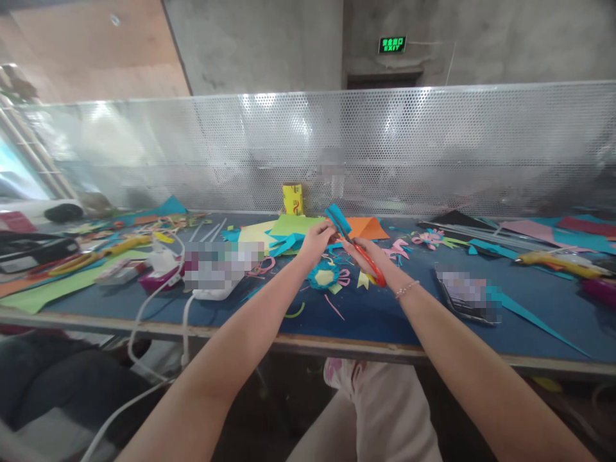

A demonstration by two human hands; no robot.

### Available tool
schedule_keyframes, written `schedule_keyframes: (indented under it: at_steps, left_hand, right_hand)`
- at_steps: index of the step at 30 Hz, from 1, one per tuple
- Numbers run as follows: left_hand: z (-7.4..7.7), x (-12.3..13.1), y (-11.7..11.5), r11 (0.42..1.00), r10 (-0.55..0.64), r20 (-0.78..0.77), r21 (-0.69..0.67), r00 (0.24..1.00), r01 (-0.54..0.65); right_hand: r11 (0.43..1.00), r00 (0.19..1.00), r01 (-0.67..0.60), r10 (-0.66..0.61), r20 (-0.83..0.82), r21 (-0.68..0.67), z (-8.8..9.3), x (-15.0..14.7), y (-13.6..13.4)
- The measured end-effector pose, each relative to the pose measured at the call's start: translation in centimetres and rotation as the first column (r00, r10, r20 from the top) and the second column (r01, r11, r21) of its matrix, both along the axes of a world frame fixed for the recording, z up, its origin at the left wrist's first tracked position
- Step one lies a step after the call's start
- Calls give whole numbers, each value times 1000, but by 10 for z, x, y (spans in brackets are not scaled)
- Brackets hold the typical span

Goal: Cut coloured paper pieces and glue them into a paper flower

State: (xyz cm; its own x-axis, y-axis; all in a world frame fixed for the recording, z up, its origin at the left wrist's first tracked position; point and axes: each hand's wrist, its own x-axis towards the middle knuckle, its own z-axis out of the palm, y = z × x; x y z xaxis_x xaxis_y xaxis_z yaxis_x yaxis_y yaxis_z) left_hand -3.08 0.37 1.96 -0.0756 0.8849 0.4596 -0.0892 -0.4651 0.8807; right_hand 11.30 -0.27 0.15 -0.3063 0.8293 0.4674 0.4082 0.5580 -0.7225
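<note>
My right hand (369, 255) is closed around a pair of scissors (373, 264) with orange-red handles, their dark blades pointing up and away to the left. Close beside it, my left hand (317, 244) pinches a piece of blue paper (337, 217) that stands up along the blades. Exactly where blade and paper meet is too small to tell. On the table below the hands lies a blue paper flower (323, 274) with a pale yellow centre. Pink paper loops (343, 278) touch its right side, and small paper scraps are scattered around.
Behind the hands are green paper (297, 226), orange paper (368, 228) and a yellow roll (292, 199). A phone (464, 295) lies right; a white power strip (219, 285) with cables sits left. Yellow glue guns (553, 260) lie at the sides. A perforated metal screen (240, 154) bounds the table.
</note>
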Motion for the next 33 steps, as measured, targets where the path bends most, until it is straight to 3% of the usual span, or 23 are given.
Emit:
schedule_keyframes:
  at_steps: [5, 13, 22, 29, 33]
  left_hand:
    - [0, -1, 0, 1000, -7, 17, -15, 1000, 7]
    - [3, -6, 1, 1000, -7, 154, -13, 988, 9]
    - [1, -6, 5, 992, 91, 48, 81, 995, -95]
    - [2, -4, 1, 981, 159, -62, 122, 985, -151]
    - [3, -6, 1, 972, 209, -48, 118, 977, -202]
  right_hand:
    - [993, 994, 58, -67, 92, 103, -1, 0, 1]
    - [991, 988, 55, -72, 137, 122, 10, -1, -13]
    - [998, 998, 8, -11, 56, 58, 12, -4, -16]
    - [999, 996, -2, -1, 92, 34, 14, -3, -20]
    - [993, 994, -107, 108, 17, -51, 17, -1, -27]
